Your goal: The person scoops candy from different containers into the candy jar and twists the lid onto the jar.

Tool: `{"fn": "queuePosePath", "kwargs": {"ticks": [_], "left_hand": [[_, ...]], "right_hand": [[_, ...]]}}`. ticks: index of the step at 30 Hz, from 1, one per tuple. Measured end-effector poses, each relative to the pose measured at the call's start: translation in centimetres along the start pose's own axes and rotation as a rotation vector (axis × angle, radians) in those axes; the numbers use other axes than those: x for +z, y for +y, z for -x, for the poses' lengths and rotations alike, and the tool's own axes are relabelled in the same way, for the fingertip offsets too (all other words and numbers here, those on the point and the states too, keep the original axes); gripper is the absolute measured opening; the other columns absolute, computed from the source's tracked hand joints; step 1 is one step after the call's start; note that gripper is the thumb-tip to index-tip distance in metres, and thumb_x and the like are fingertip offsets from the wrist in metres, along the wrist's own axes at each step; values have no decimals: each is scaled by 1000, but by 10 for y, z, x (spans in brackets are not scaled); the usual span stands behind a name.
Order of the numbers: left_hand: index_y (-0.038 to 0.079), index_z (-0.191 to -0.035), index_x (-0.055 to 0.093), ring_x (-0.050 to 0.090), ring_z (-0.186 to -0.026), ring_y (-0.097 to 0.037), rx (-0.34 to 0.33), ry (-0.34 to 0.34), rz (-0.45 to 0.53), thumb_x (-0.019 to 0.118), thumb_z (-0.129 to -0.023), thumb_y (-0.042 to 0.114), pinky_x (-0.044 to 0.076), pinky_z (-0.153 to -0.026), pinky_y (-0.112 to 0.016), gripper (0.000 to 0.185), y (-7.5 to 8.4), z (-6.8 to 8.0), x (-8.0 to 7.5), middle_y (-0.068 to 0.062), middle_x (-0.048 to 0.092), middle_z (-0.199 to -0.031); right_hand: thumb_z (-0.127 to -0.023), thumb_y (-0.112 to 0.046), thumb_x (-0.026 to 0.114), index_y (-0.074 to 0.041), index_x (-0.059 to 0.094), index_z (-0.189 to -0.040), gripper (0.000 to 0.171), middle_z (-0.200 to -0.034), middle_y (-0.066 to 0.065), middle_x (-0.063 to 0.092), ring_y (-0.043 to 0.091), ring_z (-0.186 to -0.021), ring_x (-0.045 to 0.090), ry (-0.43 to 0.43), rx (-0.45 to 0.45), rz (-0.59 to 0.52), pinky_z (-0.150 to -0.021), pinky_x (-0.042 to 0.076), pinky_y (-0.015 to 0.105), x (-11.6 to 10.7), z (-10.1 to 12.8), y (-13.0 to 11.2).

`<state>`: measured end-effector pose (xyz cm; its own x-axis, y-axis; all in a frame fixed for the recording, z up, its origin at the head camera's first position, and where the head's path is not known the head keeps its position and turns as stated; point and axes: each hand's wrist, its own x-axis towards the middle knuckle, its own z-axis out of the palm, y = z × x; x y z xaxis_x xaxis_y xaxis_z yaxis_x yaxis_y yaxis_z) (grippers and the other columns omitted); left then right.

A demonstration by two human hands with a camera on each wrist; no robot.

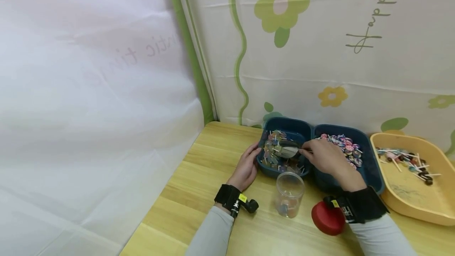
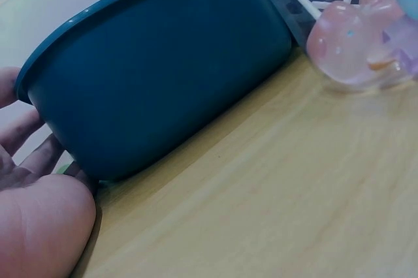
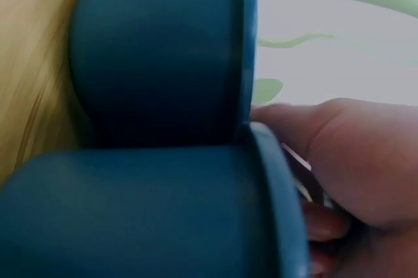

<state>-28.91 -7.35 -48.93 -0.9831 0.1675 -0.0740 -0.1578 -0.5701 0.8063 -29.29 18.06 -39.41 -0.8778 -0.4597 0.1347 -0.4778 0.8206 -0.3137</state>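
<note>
My right hand grips the handle of a metal scoop. The scoop lies tilted among small wrapped lollipops in the left blue bin. My left hand touches that bin's outer left side; in the left wrist view its fingers lie against the wall below the rim. In front of the bin stands a lidless clear jar with a few candies at its bottom. In the right wrist view the bin walls hide the scoop's bowl, and the curled fingers show only partly.
A second blue bin with swirled lollipops adjoins on the right. Beyond it is a yellow tray with more lollipops. A red lid lies below my right wrist. A printed curtain hangs behind the wooden table.
</note>
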Motion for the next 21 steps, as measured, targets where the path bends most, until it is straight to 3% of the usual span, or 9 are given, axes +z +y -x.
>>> {"fn": "queuePosePath", "kwargs": {"ticks": [8,15,21], "left_hand": [[9,-154,44,33,-147,-21,-8,12,-23,49,-109,15,26,-120,-36,46,1,1,1,-11,29,-163],[10,-153,46,35,-144,-19,-6,19,-35,50,-109,15,29,-116,-32,45,2,1,0,-9,32,-161],[10,-152,48,41,-134,-18,-1,13,-38,49,-109,13,34,-106,-28,44,2,1,-1,-10,34,-159]], "right_hand": [[-101,-21,66,-6,78,-108,20,-92,0,74,12,-76,65,-15,-119,-83,-70,55,42,8,-2,1],[-103,-20,63,-10,77,-102,17,-83,-2,70,6,-68,55,-84,-160,-211,-64,46,31,8,-4,6],[-105,-17,60,-7,76,-107,19,-91,1,72,13,-75,60,-121,-201,-366,-67,50,27,3,-2,14]]}}
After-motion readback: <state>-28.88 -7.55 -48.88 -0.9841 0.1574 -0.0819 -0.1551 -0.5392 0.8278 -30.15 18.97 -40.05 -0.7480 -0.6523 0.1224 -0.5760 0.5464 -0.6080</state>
